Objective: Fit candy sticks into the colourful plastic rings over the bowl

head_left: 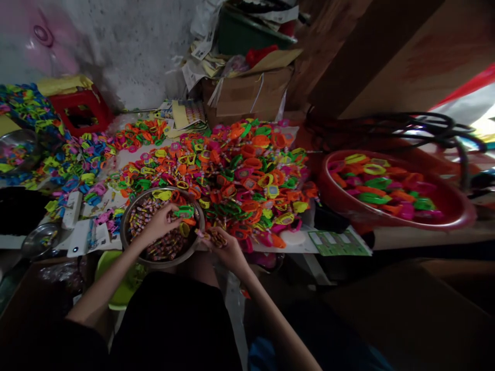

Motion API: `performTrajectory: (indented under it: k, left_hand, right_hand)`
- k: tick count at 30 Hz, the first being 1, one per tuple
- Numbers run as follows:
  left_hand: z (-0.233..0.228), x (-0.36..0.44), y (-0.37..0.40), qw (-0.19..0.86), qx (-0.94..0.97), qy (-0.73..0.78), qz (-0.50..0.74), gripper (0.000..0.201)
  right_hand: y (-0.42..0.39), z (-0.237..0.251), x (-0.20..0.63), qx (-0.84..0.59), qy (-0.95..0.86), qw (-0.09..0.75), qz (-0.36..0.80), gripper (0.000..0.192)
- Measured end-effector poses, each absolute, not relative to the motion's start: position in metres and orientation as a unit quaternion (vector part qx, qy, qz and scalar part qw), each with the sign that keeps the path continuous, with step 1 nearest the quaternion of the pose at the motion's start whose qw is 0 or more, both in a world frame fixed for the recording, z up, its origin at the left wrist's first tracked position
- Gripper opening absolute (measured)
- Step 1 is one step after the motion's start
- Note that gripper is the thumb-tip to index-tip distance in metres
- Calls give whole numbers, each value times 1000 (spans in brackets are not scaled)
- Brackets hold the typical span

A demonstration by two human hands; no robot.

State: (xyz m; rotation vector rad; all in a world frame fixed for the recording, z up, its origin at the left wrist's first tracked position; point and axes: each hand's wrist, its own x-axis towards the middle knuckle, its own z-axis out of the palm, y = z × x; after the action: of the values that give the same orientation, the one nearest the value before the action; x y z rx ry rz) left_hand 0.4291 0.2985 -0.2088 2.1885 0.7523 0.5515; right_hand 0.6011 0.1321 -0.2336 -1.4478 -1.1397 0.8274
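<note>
My left hand [163, 222] is closed on a green toy watch [184, 211], above the right part of a metal bowl [124, 232]. The bowl holds many small striped rolls [164, 248], which look like wrapped candies, and a few yellow and orange toy watches by its far and right rim. Just right of the bowl, my right hand [229, 252] is closed around several of the striped rolls [217, 237]; one sticks out toward the bowl. Behind both hands spreads a large heap of orange, green, pink and yellow toy watches [251, 178].
A red basin [390, 222] of toy watches stands at the right, near black cables [417, 123]. Green printed cards [338, 242] lie at the table edge. White power strips [72, 210], a small metal bowl [40, 239] and a red stool [83, 108] are left. Behind sits a cardboard box [247, 95].
</note>
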Motion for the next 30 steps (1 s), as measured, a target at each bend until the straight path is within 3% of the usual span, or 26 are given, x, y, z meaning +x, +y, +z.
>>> performTrajectory:
  k: [3,6,11,17,20,24,30]
  left_hand:
    - [-201,418,273,501,794,282,197,28]
    - [-196,413,255,546,769,270,194,30]
    - [-199,414,244,494,809,263,181,24]
    - [-243,395,199,278,920,245,130,22]
    - [-282,377,158,282,945,158,44,23]
    - [-335,350,128,293,941,159,-53,44]
    - [-365,326,145,314,922,226,-28,44]
  right_hand:
    - [137,-216,589,-604,-442,567,343,34]
    - [136,-204,577,-584,-448,580,348,31]
    - [139,-213,565,-573,-462,580,348,28]
    - [132,-253,569,-635,-406,578,313,32]
    - [113,-272,571,-656,-377,573,315,35]
    - [86,-282,573,-661,-388,553,328,36]
    - [65,-282,577,-670,-378,536,348,38]
